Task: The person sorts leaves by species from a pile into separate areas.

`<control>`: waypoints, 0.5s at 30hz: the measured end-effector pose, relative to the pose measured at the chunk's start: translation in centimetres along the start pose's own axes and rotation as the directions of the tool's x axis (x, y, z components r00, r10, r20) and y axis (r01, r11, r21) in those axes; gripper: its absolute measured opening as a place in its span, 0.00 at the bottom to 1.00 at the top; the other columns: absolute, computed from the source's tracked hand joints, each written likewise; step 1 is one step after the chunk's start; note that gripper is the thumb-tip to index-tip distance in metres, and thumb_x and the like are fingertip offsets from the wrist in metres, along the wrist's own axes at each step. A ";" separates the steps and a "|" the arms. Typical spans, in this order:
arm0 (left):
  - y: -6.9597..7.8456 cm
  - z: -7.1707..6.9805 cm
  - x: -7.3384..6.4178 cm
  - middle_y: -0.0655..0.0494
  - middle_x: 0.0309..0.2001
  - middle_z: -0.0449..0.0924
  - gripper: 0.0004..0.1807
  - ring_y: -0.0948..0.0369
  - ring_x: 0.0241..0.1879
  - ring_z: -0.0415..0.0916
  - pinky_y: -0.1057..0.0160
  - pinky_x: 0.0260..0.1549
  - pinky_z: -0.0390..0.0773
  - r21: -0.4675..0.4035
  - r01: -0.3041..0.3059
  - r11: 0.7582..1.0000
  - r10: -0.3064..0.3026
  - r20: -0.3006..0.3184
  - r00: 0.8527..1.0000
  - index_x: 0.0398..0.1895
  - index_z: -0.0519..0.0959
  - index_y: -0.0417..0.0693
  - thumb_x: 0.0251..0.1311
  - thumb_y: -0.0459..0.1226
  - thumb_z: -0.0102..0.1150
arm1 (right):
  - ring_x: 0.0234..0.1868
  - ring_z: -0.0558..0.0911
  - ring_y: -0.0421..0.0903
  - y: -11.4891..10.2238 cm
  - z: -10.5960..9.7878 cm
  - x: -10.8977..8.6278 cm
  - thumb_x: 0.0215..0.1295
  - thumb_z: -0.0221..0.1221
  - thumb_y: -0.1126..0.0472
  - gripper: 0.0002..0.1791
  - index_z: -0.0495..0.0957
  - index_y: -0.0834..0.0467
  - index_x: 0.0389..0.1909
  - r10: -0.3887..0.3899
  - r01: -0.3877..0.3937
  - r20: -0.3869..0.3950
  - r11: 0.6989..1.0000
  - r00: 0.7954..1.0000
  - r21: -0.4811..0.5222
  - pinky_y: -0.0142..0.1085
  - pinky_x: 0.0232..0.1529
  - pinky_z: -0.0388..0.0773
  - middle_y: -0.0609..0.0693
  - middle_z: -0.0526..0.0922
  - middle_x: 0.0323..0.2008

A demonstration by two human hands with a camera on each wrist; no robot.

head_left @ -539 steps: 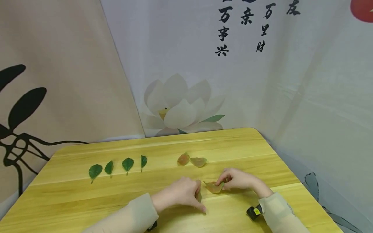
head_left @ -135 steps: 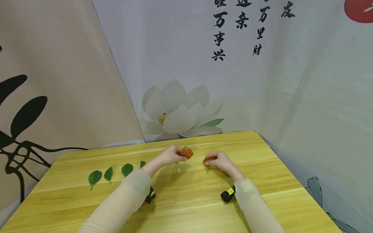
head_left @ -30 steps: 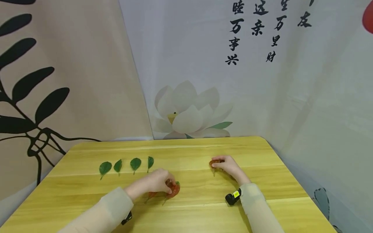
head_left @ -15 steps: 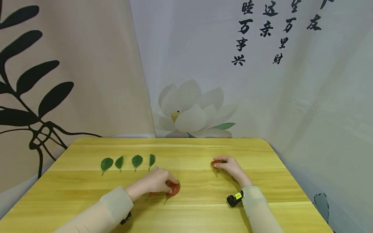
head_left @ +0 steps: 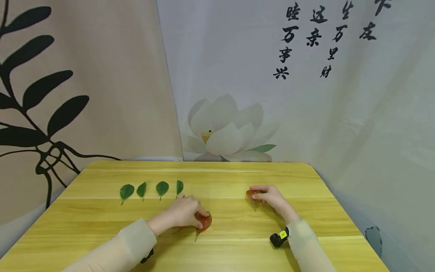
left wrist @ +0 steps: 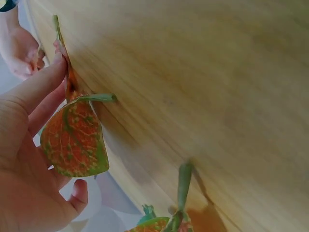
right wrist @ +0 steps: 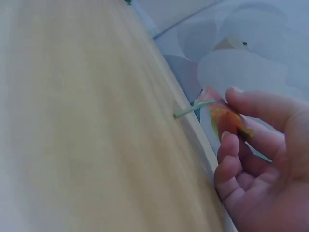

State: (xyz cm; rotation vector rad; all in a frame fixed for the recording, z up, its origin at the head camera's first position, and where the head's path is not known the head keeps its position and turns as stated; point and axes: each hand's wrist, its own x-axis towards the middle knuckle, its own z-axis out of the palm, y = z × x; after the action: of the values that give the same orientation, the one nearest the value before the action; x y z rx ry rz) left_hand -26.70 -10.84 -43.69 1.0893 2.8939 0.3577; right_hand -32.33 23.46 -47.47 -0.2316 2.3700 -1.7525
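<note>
My left hand (head_left: 183, 212) pinches a red leaf (head_left: 205, 223) by thumb and finger, low over the table's middle, its stem toward me. The left wrist view shows an orange leaf with green edges (left wrist: 77, 140) hanging in front of the fingers, and a narrow one (left wrist: 71, 82) at the fingertips. Another red-green leaf (left wrist: 161, 224) lies at that view's bottom edge. Farther right, my right hand (head_left: 274, 198) holds a red-orange leaf (head_left: 251, 194) between thumb and fingers. Its pale stem (right wrist: 188, 110) sticks out in the right wrist view.
A row of several green leaves, among them a round leaf (head_left: 127, 192) and a narrow leaf (head_left: 179, 187), lies at the left back of the wooden table (head_left: 231, 257). A printed cloth (head_left: 231, 56) hangs behind the table.
Since 4.5 s ago my left hand has come from the back middle toward the front left with a red leaf. Over the last second both hands stay nearly in place; the head view shifts a little.
</note>
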 end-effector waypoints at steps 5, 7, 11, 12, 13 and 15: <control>0.1 -0.1 -0.3 0.68 0.35 0.77 0.19 0.62 0.37 0.69 0.47 0.43 0.65 0.004 0.007 1.000 -0.007 -0.010 1.000 0.40 0.88 0.64 0.41 0.50 0.78 | 0.23 0.71 0.40 -0.5 0.7 -1.2 0.63 0.63 0.66 0.24 0.74 0.71 0.59 -0.010 0.009 0.032 1.000 0.999 0.030 0.30 0.22 0.67 0.61 0.80 0.53; 0.1 -0.1 -0.3 0.67 0.35 0.78 0.19 0.62 0.37 0.69 0.48 0.43 0.65 -0.004 0.010 1.000 -0.010 -0.008 1.000 0.40 0.88 0.64 0.41 0.49 0.78 | 0.23 0.72 0.39 -0.8 1.1 -1.8 0.63 0.63 0.67 0.24 0.74 0.71 0.59 -0.010 0.008 0.044 0.999 0.999 0.048 0.30 0.22 0.67 0.60 0.81 0.52; 0.2 0.0 -0.3 0.67 0.37 0.79 0.18 0.61 0.38 0.69 0.50 0.41 0.63 -0.019 0.019 1.000 -0.019 -0.005 1.000 0.40 0.88 0.64 0.41 0.49 0.77 | 0.25 0.74 0.38 -1.4 2.3 -2.8 0.62 0.63 0.67 0.24 0.74 0.71 0.58 -0.027 0.022 0.070 0.998 0.997 0.066 0.30 0.23 0.68 0.59 0.83 0.49; 0.3 0.0 -0.3 0.66 0.37 0.79 0.18 0.61 0.38 0.69 0.50 0.41 0.62 -0.023 0.021 1.000 -0.021 -0.005 1.000 0.40 0.88 0.64 0.41 0.49 0.77 | 0.26 0.75 0.38 -1.5 2.6 -3.1 0.62 0.64 0.66 0.24 0.74 0.71 0.58 -0.029 0.024 0.074 0.998 0.997 0.064 0.30 0.24 0.70 0.59 0.83 0.48; 0.4 0.0 -0.3 0.66 0.37 0.79 0.18 0.61 0.38 0.69 0.51 0.41 0.62 -0.027 0.025 0.999 -0.025 -0.005 1.000 0.40 0.88 0.64 0.42 0.49 0.77 | 0.24 0.74 0.38 -1.7 3.0 -3.3 0.61 0.64 0.66 0.24 0.75 0.71 0.58 -0.031 0.027 0.077 0.998 0.997 0.063 0.30 0.24 0.69 0.58 0.83 0.47; 0.5 0.0 -0.3 0.67 0.38 0.80 0.18 0.60 0.38 0.70 0.49 0.42 0.62 -0.035 0.031 0.999 -0.031 -0.006 0.999 0.40 0.88 0.64 0.42 0.49 0.77 | 0.23 0.72 0.37 -2.0 3.9 -3.6 0.61 0.65 0.66 0.25 0.75 0.70 0.58 -0.031 0.026 0.084 0.998 0.996 0.059 0.30 0.24 0.69 0.57 0.83 0.46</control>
State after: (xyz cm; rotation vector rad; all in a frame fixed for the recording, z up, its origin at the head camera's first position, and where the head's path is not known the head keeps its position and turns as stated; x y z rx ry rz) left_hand -26.15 -10.72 -43.55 1.0390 2.8949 0.4094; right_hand -27.86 20.14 -46.49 -0.3258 2.2641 -1.7843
